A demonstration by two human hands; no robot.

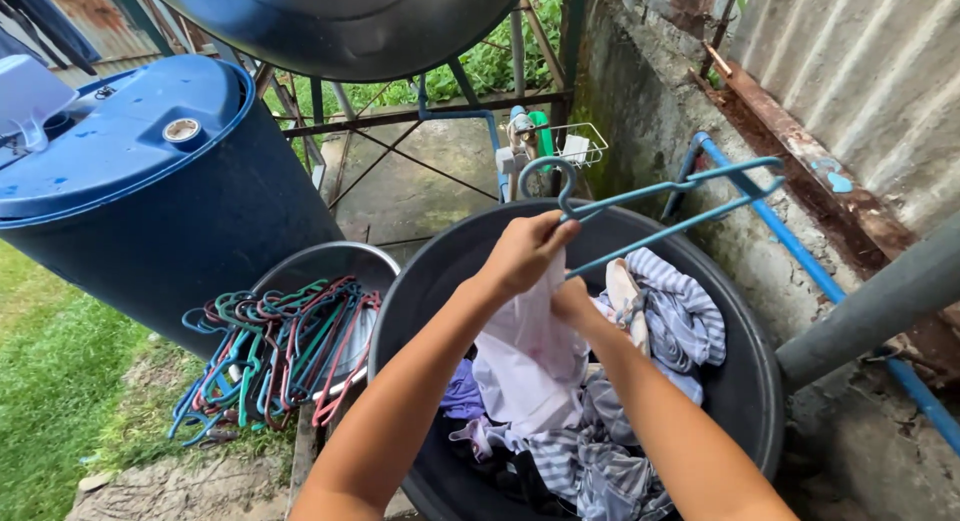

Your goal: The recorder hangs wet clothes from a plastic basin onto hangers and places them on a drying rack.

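Two bare forearms reach up from the bottom edge, meeting over a big black tub [745, 381]. The left hand [525, 251] is closed on the neck of a teal plastic hanger [665, 209], just under its hook, and also pinches the top of a pale pink-white garment [525, 356] that hangs below it. The right hand [572, 303], touching the left from beneath, grips the same cloth; its fingers are mostly hidden, so how tightly it holds I cannot tell. The garment seems only partly on the hanger, whose arms stick out bare to the right. Beneath the hands the tub is heaped with wet-looking laundry, including a striped grey piece [590, 461] and a striped blue piece [680, 316], so, judging by that, most of the pile remains unhung. Left of the hands, a bundle of coloured hangers [275, 351] drapes over a metal basin [330, 261]. Farther left stands a blue drum [150, 191]; beyond the hands, a steel frame and greenery.
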